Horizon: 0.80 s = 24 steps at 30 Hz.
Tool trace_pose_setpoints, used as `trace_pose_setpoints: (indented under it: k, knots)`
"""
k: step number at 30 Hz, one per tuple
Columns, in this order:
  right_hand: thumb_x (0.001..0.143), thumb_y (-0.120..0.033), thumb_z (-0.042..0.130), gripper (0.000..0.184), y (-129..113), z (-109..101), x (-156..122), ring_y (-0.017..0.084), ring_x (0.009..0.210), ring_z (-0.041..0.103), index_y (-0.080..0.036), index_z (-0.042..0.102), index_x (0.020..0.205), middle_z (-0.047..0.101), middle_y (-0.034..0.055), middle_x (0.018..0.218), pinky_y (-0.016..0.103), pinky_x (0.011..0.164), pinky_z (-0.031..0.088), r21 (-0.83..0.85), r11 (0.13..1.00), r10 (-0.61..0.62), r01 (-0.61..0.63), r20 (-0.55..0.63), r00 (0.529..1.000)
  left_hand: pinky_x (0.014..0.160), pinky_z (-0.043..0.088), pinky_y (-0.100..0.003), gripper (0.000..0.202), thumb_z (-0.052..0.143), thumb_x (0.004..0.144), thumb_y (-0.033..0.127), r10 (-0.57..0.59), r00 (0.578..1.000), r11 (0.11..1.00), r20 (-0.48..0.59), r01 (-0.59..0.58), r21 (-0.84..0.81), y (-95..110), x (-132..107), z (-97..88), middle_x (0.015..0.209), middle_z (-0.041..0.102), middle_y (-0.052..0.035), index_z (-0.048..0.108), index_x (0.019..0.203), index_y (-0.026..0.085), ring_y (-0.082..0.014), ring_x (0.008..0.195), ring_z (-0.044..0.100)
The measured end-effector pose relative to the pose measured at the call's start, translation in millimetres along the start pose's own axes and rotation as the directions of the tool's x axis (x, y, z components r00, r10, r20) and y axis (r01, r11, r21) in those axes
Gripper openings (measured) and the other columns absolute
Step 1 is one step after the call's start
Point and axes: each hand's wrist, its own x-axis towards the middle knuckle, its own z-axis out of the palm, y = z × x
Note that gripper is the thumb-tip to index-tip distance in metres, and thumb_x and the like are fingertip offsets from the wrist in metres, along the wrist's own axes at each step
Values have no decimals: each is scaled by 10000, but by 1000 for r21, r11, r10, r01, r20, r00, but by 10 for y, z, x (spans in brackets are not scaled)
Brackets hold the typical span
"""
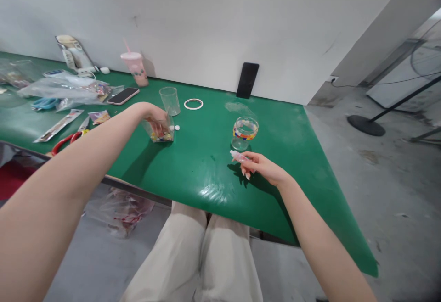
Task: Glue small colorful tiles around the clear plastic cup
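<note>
My left hand (pixel 159 122) reaches down into a clear box (pixel 161 137) with small coloured pieces at its bottom. Its fingers are bunched together, and whatever they pinch is hidden. My right hand (pixel 255 164) grips a small pinkish glue tube (pixel 240 157), white nozzle pointing left. Just beyond that nozzle stands a clear glass cup (pixel 240 144), upright, with a band of red, yellow, blue and white pieces round its upper part. Two small white caps (pixel 177 128) lie against the right side of the box.
Behind the box are a clear tumbler (pixel 171 102) and a white ring (pixel 193 104). A black phone-like slab (pixel 247 80) leans on the wall. Leftward lie a phone (pixel 123 96), red-handled scissors (pixel 70 140), plastic bags (pixel 65 88) and a pink straw cup (pixel 136 69). The green table (pixel 206 169) ends at right.
</note>
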Motion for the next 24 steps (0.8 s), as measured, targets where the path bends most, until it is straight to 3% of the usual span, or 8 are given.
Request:
trace_pose_setpoints:
  k: [10,24]
  knots:
    - [763,-513,659,413,-22,12,1,82,495,540,-161,596,970,607,-25,610,230,515,387,-4,1000,2,-2,-1,1000,674,525,-372,189,762,396,220,35,999,999,-35,-35,-7,-37,72,10,635,684,-129,643,524,148,-277,669,664]
    - [759,-518,657,407,-21,13,5,81,494,536,-163,597,950,610,-21,616,231,501,378,-15,1000,0,0,-12,1000,712,525,-403,175,773,442,149,-21,997,999,-73,18,-51,22,3,2,650,665,-165,701,598,114,-270,631,648]
